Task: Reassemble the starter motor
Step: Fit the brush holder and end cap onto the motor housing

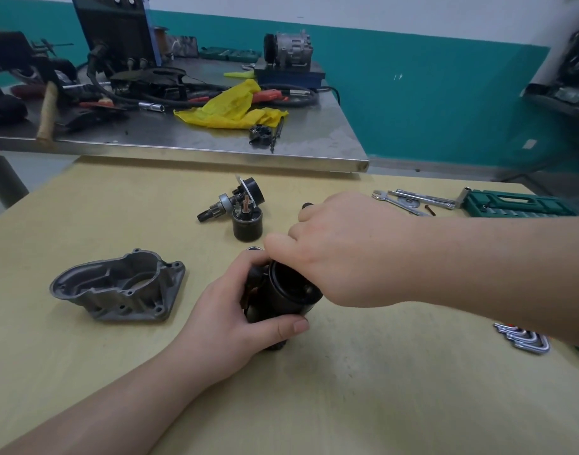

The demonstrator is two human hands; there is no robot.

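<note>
From the head camera, the left hand (235, 310) is wrapping its fingers and thumb around the black motor housing (281, 297), bracing it on the wooden table (380, 389) so it cannot roll. The right hand (340, 254) is reaching over the housing's open end with fingers curled down at the rim, probably seating a part inside, though whatever it is pinching is hidden. The grey end casting (117, 287) is lying left, with the solenoid (248, 224) and drive pinion (216, 208) waiting behind, within reach.
</note>
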